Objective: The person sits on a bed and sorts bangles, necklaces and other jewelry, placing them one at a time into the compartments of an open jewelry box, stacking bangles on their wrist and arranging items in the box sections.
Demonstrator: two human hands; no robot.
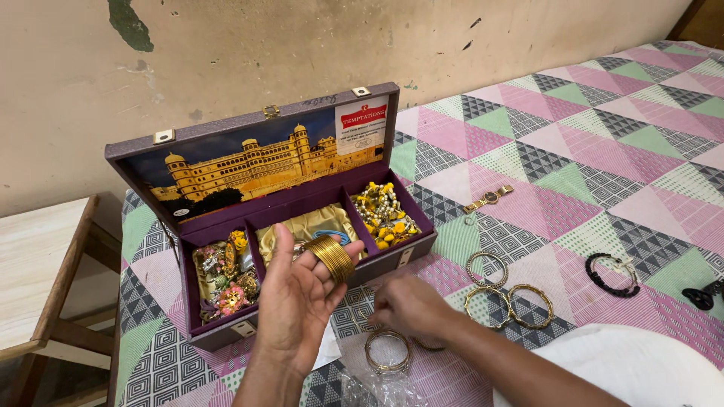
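Observation:
My left hand (298,301) is raised palm up in front of an open purple jewellery box (226,332). A stack of thin gold bangles (332,258) rests on its fingers, held there. My right hand (411,307) is low on the patterned bedsheet (573,151), fingers curled down at a bangle on the cloth that is mostly hidden under the hand. A gold bangle set (387,351) lies just below that hand. The box has three compartments: flower ornaments on the left (222,283), gold cloth in the middle, yellow and white beaded pieces on the right (381,215).
Gold bangles (509,298) lie on the sheet to the right of my right hand. A gold wristwatch (489,198) lies farther back. A black bracelet (611,275) and a dark clip (701,295) sit at the right. A wooden stool (45,271) stands at the left. Clear plastic wrap (373,390) lies near me.

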